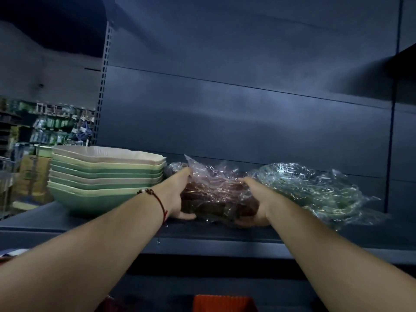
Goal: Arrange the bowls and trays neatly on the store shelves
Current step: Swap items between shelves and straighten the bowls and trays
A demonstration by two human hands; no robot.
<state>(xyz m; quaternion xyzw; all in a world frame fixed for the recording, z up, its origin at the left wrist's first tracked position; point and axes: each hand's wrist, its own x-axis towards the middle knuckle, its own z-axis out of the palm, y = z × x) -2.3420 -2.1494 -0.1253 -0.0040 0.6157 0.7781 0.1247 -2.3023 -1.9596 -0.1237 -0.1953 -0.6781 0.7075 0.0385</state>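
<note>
A plastic-wrapped pack of dark red-brown bowls (pixel 216 199) sits on the dark shelf (pixel 112 224) in the middle. My left hand (pixel 177 194) grips its left side, thumb underneath at the front, fingers over the top. My right hand (pixel 254 206) grips its right side the same way. To the left stands a stack of several green and cream bowls (pixel 105 176). Just right of the red pack lies another wrapped pack of greenish bowls (pixel 315 192), touching it.
The shelf's dark back panel (pixel 247 109) rises behind everything. A slotted upright post (pixel 102 86) stands at the left. Beyond it are distant racks of goods (pixel 51 127). An orange ribbed object (pixel 225 302) shows below the shelf edge.
</note>
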